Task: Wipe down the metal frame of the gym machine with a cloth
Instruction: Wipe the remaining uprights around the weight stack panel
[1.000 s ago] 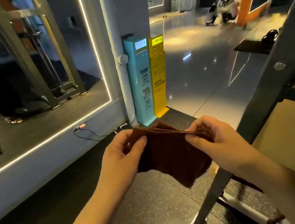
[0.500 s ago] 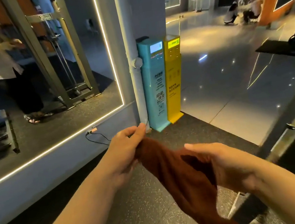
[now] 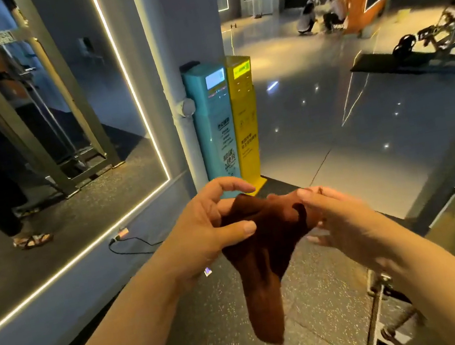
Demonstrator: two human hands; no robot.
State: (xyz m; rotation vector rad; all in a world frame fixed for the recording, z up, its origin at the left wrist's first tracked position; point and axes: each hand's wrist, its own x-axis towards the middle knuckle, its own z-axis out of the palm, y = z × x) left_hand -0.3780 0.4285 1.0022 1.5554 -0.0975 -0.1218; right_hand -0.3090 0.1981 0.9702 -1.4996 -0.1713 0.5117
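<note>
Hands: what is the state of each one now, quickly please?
Left hand: thumb and fingers curled on the brown cloth, holding it.
Right hand: pinches the cloth's other end; somewhat blurred.

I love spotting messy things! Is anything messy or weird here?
Only a little: a black cable trails loose along the wall under the lit mirror. Nothing looks spilled or broken.

Cloth bunched up
Was pulled flat — now hangs down between left grip and right grip, closer together.
</note>
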